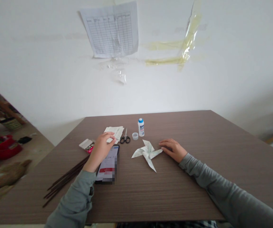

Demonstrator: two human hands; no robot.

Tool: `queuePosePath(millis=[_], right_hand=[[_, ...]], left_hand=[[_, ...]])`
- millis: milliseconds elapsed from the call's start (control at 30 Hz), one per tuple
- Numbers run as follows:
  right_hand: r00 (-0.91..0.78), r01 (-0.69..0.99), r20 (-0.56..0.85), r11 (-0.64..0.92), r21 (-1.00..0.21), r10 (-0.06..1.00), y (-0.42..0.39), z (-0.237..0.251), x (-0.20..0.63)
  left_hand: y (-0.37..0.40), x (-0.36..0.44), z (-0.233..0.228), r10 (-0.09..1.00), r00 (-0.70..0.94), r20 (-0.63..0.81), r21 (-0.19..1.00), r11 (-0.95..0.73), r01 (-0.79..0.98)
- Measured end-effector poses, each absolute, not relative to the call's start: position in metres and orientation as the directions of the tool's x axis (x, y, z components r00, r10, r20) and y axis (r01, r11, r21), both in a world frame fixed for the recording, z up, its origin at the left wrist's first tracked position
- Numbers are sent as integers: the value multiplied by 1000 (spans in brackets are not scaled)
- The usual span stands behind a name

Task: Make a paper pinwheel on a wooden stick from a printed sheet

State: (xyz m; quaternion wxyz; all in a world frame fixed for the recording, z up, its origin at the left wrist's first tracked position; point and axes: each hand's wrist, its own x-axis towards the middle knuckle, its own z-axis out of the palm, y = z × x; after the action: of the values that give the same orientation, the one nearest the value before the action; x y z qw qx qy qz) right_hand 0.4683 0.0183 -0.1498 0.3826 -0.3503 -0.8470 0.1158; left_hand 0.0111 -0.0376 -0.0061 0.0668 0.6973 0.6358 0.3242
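Note:
A folded paper pinwheel (147, 154) with printed lines lies on the table in front of me. My right hand (174, 149) rests flat at its right side, fingers stretched out, with the fingertips by one blade's tip. My left hand (104, 146) is raised over the phone (107, 166), thumb and fingertips drawn together; anything between them is too small to make out. Left of that wrist sits an open small box (87, 145) with tiny items inside. Behind the hand lie a stack of paper pieces (117, 130) and black-handled scissors (125, 138).
A white bottle with a blue cap (141, 127) stands beside a small clear cup (135, 136). Several thin dark sticks (66, 178) lie at the left of the table (174, 196). Behind the table, a printed sheet (112, 31) is taped to the wall. A red basin (3, 147) is on the floor.

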Motion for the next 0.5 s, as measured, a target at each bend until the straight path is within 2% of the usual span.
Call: queuePosePath(millis=[267,500], right_hand=[[-432,486,606,738,-467,668,14,-142,463],[-433,451,618,751,-482,656,8,-136,455]], left_hand=[[-40,98,-47,876,189,443,615,-451,647],[-44,144,-80,878,238,415,633,-467,617]])
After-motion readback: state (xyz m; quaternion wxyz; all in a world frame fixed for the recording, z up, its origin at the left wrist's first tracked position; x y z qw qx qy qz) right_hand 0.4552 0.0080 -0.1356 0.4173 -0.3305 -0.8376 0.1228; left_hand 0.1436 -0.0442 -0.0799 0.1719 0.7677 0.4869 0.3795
